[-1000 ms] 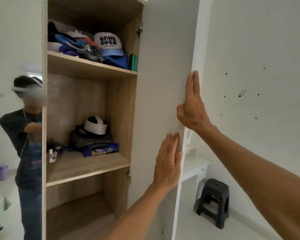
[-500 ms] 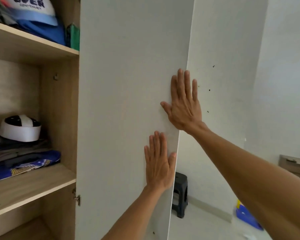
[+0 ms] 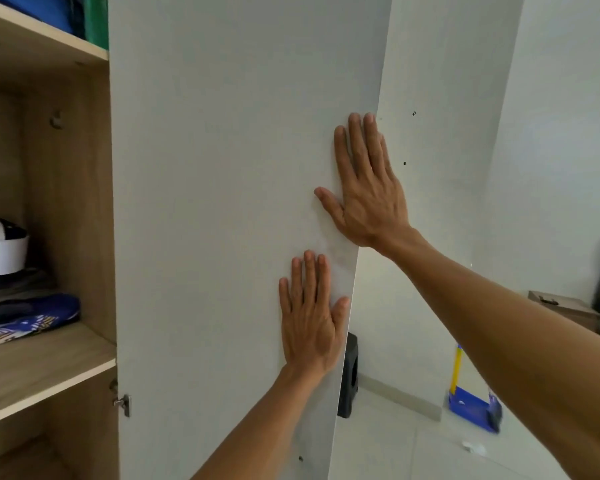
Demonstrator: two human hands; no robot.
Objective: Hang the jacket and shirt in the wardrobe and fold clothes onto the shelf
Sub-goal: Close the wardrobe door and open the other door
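The white wardrobe door [image 3: 222,202] fills the middle of the view, hinged on its left side. My left hand [image 3: 310,320] lies flat against the door near its free right edge, fingers straight and pointing up. My right hand [image 3: 368,188] presses flat on the door higher up, also by that edge. To the left, the wooden wardrobe interior [image 3: 66,202] shows a shelf [image 3: 49,362] with folded dark and blue patterned clothes [image 3: 25,317] and a white and black cap [image 3: 0,251]. No jacket or shirt is in view.
An upper shelf [image 3: 42,39] holds blue and green items. A door hinge [image 3: 123,403] sits low on the frame. Behind the door stands a black plastic stool [image 3: 349,375]. A blue dustpan [image 3: 471,407] lies on the white floor by the wall, a wooden box [image 3: 561,306] further right.
Both hands moved from the door's edge onto its face and lie flat. The view has shifted right and closer, so less of the wardrobe interior shows.
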